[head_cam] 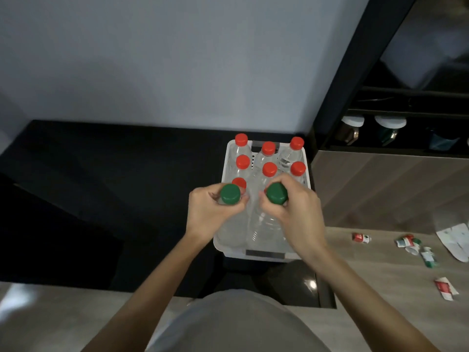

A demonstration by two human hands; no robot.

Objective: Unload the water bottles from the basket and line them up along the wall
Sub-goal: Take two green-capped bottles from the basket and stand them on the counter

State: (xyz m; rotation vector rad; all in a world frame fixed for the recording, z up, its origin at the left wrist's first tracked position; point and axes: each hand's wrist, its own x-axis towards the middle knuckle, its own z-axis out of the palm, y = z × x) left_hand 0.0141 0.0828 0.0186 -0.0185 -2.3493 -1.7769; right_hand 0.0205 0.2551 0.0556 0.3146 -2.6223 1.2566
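A white slotted basket (264, 254) stands on a dark counter against the pale wall (152, 59). It holds several clear water bottles, most with red caps (268, 148). My left hand (208, 212) grips the neck of a green-capped bottle (230, 194) at the basket's near left. My right hand (297, 212) grips the neck of a second green-capped bottle (277, 193) just beside it. Both bottles stand upright, their bodies still inside the basket. A red cap is partly hidden behind each hand.
The dark counter (101, 186) stretches left along the wall. To the right rises a dark shelf unit (380, 133) with white-lidded jars. On the wooden surface (368, 270) at lower right lie torn bottle labels (406, 241) and paper scraps.
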